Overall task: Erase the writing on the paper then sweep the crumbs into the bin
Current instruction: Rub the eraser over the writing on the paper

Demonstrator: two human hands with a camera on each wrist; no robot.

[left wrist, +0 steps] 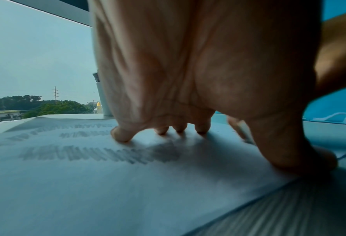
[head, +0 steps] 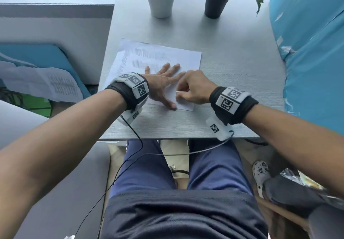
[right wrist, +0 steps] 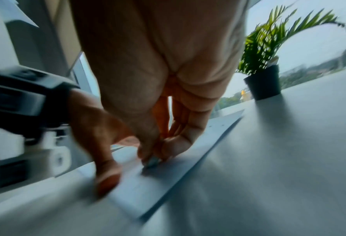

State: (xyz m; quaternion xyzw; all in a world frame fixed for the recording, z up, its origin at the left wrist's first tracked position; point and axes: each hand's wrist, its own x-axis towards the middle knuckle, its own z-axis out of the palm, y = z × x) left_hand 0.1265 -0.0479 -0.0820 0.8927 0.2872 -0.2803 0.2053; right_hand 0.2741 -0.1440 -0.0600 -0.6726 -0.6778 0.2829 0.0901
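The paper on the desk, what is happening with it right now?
A person sits at a grey desk and erases pencil writing from a sheet of paper. The left hand presses flat on the sheet to keep it in place. The right hand pinches a small eraser and rubs it on the near part of the paper. Grey scribbled lines remain on the far part, so the erasing is not finished.

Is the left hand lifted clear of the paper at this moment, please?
No, the left hand lies flat with spread fingers pressing down on the paper.
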